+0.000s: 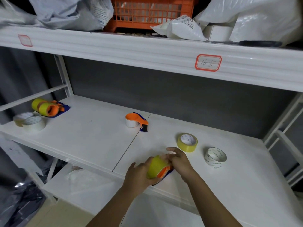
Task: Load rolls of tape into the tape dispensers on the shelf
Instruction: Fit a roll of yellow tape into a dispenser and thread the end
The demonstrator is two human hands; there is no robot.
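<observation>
- L hand (139, 173) fingers curled round yellow tape roll (156, 166) on orange dispenser (164, 173), at shelf (98, 138) front edge.
- R hand (179, 159) fingers loosely spread, touching roll top.
- Spare yellow roll (187, 142) + empty core (215, 157) lie just right.

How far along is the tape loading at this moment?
Done: two dispensers at the shelf's far left carry yellow rolls. In hand: the left hand grips a yellow roll on an orange dispenser, right hand at it. Left: the middle dispenser holds what looks like an empty white core; a loose yellow roll waits.
</observation>
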